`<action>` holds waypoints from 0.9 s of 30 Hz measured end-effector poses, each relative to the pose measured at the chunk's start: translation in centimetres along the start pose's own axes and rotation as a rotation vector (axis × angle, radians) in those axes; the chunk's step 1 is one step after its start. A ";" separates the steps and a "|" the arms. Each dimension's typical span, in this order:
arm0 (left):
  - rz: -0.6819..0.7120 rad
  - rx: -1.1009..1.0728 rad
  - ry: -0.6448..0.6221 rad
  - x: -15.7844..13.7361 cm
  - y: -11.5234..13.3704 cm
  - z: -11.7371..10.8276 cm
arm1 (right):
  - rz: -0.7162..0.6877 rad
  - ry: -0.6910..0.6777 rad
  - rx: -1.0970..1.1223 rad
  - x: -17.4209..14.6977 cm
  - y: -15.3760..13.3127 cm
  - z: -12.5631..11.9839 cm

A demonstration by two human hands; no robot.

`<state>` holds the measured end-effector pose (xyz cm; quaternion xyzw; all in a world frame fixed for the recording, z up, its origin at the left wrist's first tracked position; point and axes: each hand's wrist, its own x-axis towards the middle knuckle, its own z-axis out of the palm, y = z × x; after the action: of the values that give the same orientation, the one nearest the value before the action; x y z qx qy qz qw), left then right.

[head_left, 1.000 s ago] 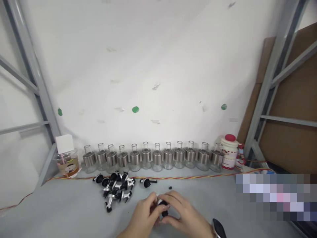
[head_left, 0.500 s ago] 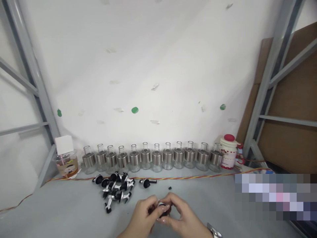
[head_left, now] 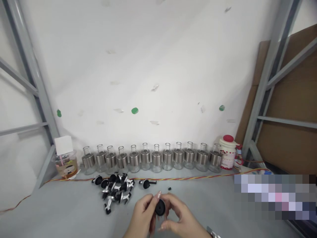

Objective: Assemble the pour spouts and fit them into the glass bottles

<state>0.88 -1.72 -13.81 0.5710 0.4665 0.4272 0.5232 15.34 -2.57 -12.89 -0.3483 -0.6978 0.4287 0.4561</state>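
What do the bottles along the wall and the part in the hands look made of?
Bottles: clear glass, see-through at neck and base, each with a brushed-metal-looking band, dull grey sheen. Part, held by left hand and right hand: matte black, probably plastic or rubber; too small to be sure.

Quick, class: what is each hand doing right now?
Left hand: closed on the black round stopper.
Right hand: closed on the same stopper from the other side.

We're in a small workshop, prob. a packing spot: grey work table (head_left: 61, 211), metal shelf frames (head_left: 267, 82), a long row of same glass bottles (head_left: 152, 158) by the wall, pile of black caps (head_left: 115, 190).
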 end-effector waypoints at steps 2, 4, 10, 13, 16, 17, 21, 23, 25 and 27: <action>-0.003 -0.029 0.011 -0.2 0.2 0.1 | 0.038 0.000 0.041 0.0 0.1 0.0; -0.006 -0.076 -0.019 -0.3 0.3 0.2 | 0.063 0.006 0.066 0.0 0.1 -0.2; 0.079 -0.132 -0.221 0.1 -0.1 0.1 | 0.084 0.031 0.069 -0.1 -0.5 -0.9; 0.058 -0.064 -0.276 0.2 -0.4 -0.2 | 0.107 0.002 0.078 -0.3 -0.6 -1.0; 0.119 0.078 -0.304 0.0 -0.4 -0.3 | 0.133 -0.021 0.088 -0.5 -0.3 -1.1; 0.156 0.122 -0.303 -0.1 -0.4 -0.3 | 0.143 -0.022 0.086 -0.5 -0.2 -1.1; 0.199 0.138 -0.264 -0.2 -0.4 0.0 | 0.184 -0.009 0.079 -0.4 -0.1 -1.2; 0.087 0.014 -0.263 0.0 -0.5 0.2 | 0.183 0.002 0.046 -0.3 -0.3 -1.2; -0.048 -0.142 -0.259 0.2 -0.5 0.2 | 0.131 0.012 -0.035 -0.3 -0.5 -1.1; -0.146 -0.263 -0.212 0.4 -0.4 0.3 | 0.047 -0.012 -0.128 -0.3 -0.7 -1.0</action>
<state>1.18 -1.40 -14.27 0.5040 0.3893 0.3828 0.6693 16.30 -2.83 -12.15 -0.3903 -0.7181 0.3958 0.4188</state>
